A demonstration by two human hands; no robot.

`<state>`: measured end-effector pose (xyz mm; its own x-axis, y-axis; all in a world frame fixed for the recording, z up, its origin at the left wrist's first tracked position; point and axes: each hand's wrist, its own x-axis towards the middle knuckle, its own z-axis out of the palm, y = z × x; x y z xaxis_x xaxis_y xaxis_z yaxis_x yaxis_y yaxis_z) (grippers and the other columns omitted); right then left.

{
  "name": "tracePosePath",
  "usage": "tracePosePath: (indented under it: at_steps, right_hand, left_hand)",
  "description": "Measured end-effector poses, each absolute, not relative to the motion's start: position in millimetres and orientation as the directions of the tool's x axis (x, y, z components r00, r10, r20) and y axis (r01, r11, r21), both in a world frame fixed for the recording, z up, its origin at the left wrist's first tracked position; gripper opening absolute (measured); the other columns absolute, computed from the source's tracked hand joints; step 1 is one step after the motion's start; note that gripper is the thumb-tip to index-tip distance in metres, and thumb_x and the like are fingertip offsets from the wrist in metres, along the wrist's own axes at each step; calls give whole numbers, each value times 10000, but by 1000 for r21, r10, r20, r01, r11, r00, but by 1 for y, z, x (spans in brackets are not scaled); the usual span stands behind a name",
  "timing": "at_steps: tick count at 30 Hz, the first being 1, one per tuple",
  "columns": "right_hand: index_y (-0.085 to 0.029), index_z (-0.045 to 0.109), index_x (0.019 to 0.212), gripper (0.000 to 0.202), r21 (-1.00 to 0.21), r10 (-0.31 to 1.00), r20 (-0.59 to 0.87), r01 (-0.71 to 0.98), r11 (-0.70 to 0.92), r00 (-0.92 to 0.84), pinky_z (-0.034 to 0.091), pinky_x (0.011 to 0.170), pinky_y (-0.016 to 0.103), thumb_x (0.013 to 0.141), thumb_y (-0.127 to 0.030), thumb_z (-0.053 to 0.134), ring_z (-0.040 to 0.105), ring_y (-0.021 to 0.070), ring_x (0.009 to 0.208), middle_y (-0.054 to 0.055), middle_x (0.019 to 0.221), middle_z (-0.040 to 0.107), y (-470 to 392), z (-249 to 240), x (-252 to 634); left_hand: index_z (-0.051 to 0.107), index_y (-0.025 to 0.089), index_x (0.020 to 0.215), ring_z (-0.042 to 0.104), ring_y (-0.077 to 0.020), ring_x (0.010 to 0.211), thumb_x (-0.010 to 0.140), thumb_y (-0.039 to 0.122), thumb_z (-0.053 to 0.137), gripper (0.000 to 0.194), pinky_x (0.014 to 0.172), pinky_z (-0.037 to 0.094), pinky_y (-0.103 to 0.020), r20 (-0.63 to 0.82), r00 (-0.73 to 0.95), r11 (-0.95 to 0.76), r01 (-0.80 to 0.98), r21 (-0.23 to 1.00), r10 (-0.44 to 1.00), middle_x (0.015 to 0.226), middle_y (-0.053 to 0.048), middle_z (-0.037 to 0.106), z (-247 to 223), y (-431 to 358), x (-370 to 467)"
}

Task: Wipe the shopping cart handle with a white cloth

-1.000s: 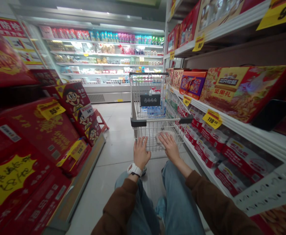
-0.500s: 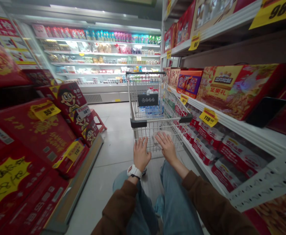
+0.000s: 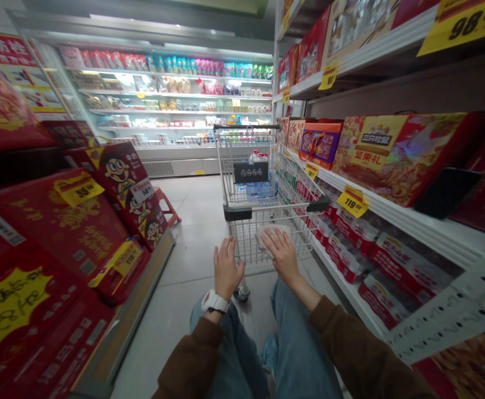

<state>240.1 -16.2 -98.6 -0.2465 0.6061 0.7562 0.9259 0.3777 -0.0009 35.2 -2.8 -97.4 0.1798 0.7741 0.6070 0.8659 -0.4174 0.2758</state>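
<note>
A wire shopping cart (image 3: 237, 213) with black handle grips stands in front of me. My right hand (image 3: 283, 257) lies with fingers stretched over a pale crumpled cloth (image 3: 261, 239), holding it against the cart's near wire panel. My left hand (image 3: 227, 270) is open beside the panel's left edge, fingers spread, with nothing in it. Whether its fingertips touch the wire, I cannot tell. A white watch (image 3: 216, 302) is on that wrist. Bottles in blue packaging (image 3: 256, 189) show through the cart's far end.
Red gift boxes (image 3: 60, 221) are stacked on a low platform at left. At right, a white shelf (image 3: 392, 213) bears boxes and a dark phone (image 3: 448, 193), with packed bottles (image 3: 408, 260) below. A red stool (image 3: 168, 208) and refrigerated display (image 3: 176, 111) stand beyond.
My left hand has shifted left, away from the wire panel, and its thumb has spread. The right hand has moved slightly down with the cloth.
</note>
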Motion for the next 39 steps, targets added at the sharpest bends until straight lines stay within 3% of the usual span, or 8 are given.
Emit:
tracePosePath:
  at_steps: [3, 6, 10, 15, 21, 29, 34, 39]
  right_hand:
    - [-272, 463, 1470, 744, 30, 582, 766, 919, 394, -274, 273, 1205, 487, 804, 61, 448, 269, 233, 1491, 15, 1547, 442, -10, -85, 230]
    - [-263, 490, 1452, 695, 39, 573, 774, 924, 380, -268, 294, 1193, 479, 833, 51, 454, 303, 235, 1477, 26, 1530, 466, -1, -89, 221]
    - [-255, 511, 1436, 666, 52, 579, 764, 922, 384, -284, 319, 1181, 469, 843, 45, 459, 345, 230, 1457, 33, 1491, 516, -1, -106, 216]
    - [-267, 466, 1470, 691, 22, 590, 767, 928, 372, -254, 304, 1192, 472, 850, 37, 449, 305, 236, 1476, 18, 1536, 458, -4, -94, 209]
    - [-253, 513, 1436, 647, 76, 556, 776, 919, 387, -298, 330, 1175, 470, 859, 34, 460, 341, 243, 1458, 28, 1497, 510, 2, -99, 206]
    - [-243, 488, 1456, 664, 59, 562, 774, 918, 393, -291, 314, 1182, 469, 856, 37, 440, 326, 247, 1463, 25, 1530, 466, 2, -90, 197]
    - [-242, 538, 1416, 583, 96, 527, 788, 908, 407, -319, 328, 1172, 475, 888, -8, 458, 366, 248, 1439, 36, 1481, 529, 10, -100, 190]
    - [-248, 505, 1442, 631, 63, 550, 780, 912, 405, -298, 327, 1171, 472, 871, 16, 450, 371, 242, 1437, 39, 1485, 524, 4, -100, 185]
  left_hand:
    - [333, 165, 1511, 245, -295, 1503, 794, 164, 490, 734, 1233, 143, -573, 564, 238, -416, 885, 211, 791, 1583, -98, 375, -98, 4, 19]
    - [354, 193, 1505, 280, -280, 1491, 776, 146, 479, 741, 1236, 110, -579, 528, 279, -427, 886, 182, 802, 1568, -72, 404, -98, 8, 14]
    - [389, 186, 1486, 314, -272, 1477, 766, 153, 478, 726, 1238, 109, -575, 517, 248, -405, 888, 215, 819, 1560, -66, 418, -94, 8, 17]
    - [404, 199, 1476, 337, -271, 1465, 752, 155, 489, 731, 1240, 103, -574, 492, 252, -407, 883, 236, 833, 1557, -56, 423, -89, 5, 19]
    - [394, 200, 1485, 364, -280, 1448, 751, 166, 512, 744, 1238, 98, -581, 493, 230, -396, 880, 264, 839, 1555, -72, 425, -88, 3, 21]
    - [390, 219, 1490, 391, -282, 1432, 737, 159, 528, 768, 1234, 127, -585, 491, 248, -396, 891, 223, 835, 1551, -70, 431, -85, 0, 21]
    - [396, 204, 1488, 396, -279, 1428, 730, 138, 514, 770, 1236, 127, -582, 485, 235, -381, 896, 229, 842, 1556, -66, 423, -84, -2, 23]
    - [386, 193, 1494, 383, -278, 1435, 722, 125, 501, 783, 1231, 136, -596, 471, 251, -389, 894, 221, 846, 1569, -60, 400, -83, -1, 22]
